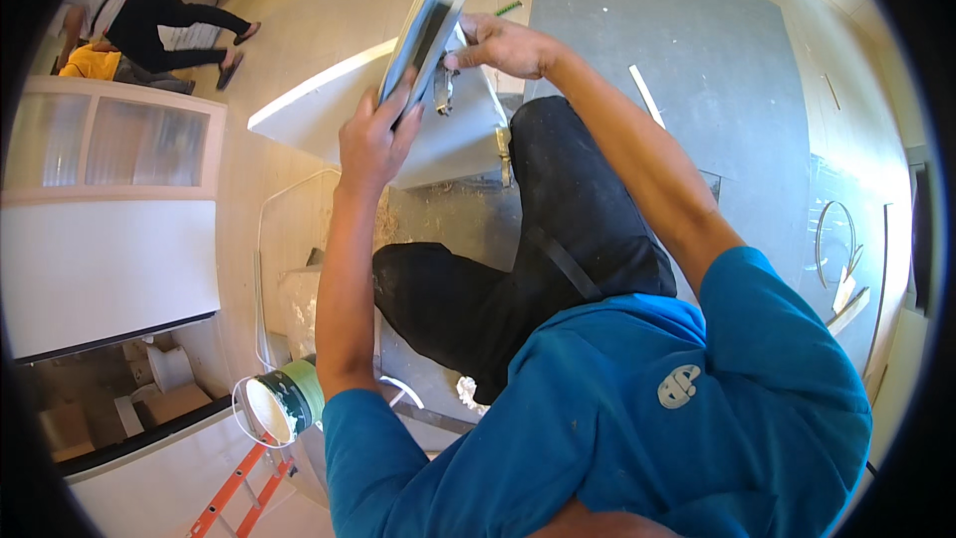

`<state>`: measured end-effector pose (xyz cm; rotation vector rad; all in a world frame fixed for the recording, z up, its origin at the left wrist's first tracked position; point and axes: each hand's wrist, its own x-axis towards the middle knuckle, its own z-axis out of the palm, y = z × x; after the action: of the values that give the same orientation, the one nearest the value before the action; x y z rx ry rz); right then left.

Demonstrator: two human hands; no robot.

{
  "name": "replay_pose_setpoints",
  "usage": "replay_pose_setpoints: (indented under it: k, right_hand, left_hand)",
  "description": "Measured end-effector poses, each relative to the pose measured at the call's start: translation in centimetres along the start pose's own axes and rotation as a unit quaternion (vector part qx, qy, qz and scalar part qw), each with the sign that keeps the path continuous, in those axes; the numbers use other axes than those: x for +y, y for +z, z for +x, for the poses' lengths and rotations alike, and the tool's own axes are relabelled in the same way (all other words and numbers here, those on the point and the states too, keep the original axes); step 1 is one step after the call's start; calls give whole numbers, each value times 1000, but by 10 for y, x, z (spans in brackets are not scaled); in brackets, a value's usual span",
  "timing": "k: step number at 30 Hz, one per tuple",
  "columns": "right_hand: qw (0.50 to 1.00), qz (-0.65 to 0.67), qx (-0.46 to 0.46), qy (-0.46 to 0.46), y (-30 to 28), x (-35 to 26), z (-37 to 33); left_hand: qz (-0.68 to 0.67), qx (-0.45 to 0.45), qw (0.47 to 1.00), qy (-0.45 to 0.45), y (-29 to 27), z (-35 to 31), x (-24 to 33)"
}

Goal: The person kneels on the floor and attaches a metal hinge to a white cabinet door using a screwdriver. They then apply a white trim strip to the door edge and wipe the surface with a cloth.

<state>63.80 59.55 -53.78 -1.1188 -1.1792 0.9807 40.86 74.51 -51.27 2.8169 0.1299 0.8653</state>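
My left hand (376,134) is wrapped round the lower end of a long, pale blue-grey piece (426,35) with a dark slot along it; its far end is smeared by motion. At its right side, the fingers and thumb of my right hand (503,45) pinch a small metal fitting (443,90) that looks like a hinge. Whether the fitting is joined to the blue-grey piece, I cannot tell. Below both hands a white board (314,105) lies at a slant by my knees. Another metal fitting (504,154) sits at its right edge.
Grey sheeting (697,50) covers the floor to the right, with a white strip (645,95) on it. A bucket (284,406) and an orange ladder (234,488) stand at lower left. A cabinet (110,269) lines the left side. Another person (149,25) is at far left.
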Motion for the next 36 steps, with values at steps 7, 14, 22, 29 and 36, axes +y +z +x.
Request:
replay_pose_setpoints:
  k: [7,14,22,29,36]
  right_hand:
    - [998,-60,4,26,-3,-9,1]
    - [987,130,45,-83,8,4,1]
    - [933,339,103,-60,18,20,4]
    - [949,275,88,-129,30,15,-11]
    - [973,171,128,-83,33,19,-11]
  left_hand:
    - [2,-33,999,35,-16,26,11]
    - [-36,-23,997,-70,-33,-32,-20]
    - [-127,12,985,-116,-27,-32,-15]
    - [-117,57,988,-87,-20,-7,5]
    - [80,-51,995,1,-17,44,49]
